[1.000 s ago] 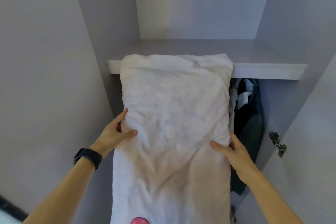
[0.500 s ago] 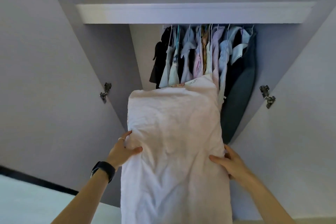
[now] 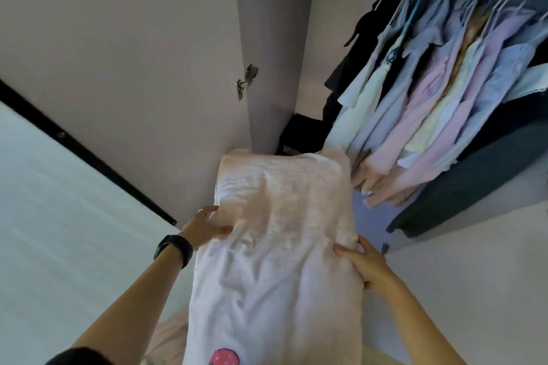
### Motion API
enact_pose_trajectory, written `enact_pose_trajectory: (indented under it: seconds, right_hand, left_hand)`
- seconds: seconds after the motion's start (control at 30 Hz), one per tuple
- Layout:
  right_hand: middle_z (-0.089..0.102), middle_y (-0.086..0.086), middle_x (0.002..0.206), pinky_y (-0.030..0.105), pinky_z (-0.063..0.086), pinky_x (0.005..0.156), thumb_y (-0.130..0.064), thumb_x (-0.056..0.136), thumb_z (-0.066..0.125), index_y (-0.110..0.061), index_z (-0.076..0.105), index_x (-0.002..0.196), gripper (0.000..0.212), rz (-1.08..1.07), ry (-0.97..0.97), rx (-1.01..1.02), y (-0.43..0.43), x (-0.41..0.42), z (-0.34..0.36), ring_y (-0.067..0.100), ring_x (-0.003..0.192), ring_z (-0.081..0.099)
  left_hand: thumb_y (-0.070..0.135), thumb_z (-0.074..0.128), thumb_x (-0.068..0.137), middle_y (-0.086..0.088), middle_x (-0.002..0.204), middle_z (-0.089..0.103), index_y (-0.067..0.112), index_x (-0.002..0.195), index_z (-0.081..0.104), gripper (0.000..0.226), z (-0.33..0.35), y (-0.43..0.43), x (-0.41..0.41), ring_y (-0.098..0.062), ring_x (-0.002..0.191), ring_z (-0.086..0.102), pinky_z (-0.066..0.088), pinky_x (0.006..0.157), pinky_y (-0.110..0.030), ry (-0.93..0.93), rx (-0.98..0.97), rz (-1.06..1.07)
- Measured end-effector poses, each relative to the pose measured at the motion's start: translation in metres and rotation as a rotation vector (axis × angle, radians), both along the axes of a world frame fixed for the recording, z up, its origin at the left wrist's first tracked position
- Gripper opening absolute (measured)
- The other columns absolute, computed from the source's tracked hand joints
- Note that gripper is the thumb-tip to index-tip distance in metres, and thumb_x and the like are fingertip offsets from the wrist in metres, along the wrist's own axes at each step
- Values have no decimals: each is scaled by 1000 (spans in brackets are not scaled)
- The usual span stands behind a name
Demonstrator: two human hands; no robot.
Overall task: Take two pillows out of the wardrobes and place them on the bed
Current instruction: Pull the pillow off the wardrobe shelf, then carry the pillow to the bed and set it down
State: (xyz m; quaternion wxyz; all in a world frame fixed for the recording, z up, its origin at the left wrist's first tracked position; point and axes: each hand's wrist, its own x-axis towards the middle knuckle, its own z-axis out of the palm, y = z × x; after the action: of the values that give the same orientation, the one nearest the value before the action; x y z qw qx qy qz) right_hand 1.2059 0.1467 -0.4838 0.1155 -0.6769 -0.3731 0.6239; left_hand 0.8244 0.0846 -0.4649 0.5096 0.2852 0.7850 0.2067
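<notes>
Now gripping pillow [image 3: 278, 234] w/ L hand [image 3: 204, 228] & R hand [image 3: 363, 264] at its sides; could snag hanging clothes [image 3: 430, 92] nearby.

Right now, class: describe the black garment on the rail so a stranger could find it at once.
Start at the open wardrobe, then follow its row of hanging clothes to the far-left end. The black garment hangs there, nearest the wardrobe wall, the only black piece beside pale blue, pink and yellow ones.

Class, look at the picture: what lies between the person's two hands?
The white pillow, gripped on its sides by the left hand and right hand, in the head view.
</notes>
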Motion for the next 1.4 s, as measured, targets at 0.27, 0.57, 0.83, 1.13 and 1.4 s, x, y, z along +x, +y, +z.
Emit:
enact_pose_trajectory:
  seconds: [0.27,0.57,0.83,1.13,1.4]
  right_hand:
    - [66,7,128,52,52,101,-42,72,87,-18,58,134,73,378,-84,-1,19,-9,-18,31,112,65]
    - [69,2,119,50,55,96,-44,67,87,-22,61,126,68,784,-96,17,-10,-58,-31,27,104,68]
    - [72,-2,114,47,57,94,-36,76,86,-31,62,109,41,1162,46,9,-89,-175,-30,20,99,70]
    - [68,-6,118,45,58,90,-50,70,86,-31,59,120,60,1337,275,209,-145,-357,53,19,102,68]
    - [78,-13,99,39,60,82,-49,58,93,-54,63,110,60,1343,572,418,-176,-520,155,9,91,75]
  left_hand:
    - [23,76,86,-10,146,47,21,144,44,67,-7,-97,49,-30,121,53,44,88,-33,20,-97,282]
    - [27,84,77,-8,144,48,25,144,44,77,-15,-252,103,-26,123,53,50,97,-41,-23,-100,765]
    - [14,91,66,-4,130,61,30,143,46,91,11,-390,120,-29,114,62,54,95,-52,-178,-67,1228]
    - [22,83,50,-7,128,64,24,139,51,95,86,-450,43,-24,111,64,53,97,-42,114,298,1549]
    - [9,82,72,1,123,68,25,143,48,81,144,-474,-100,-17,113,65,52,99,-38,402,596,1544]
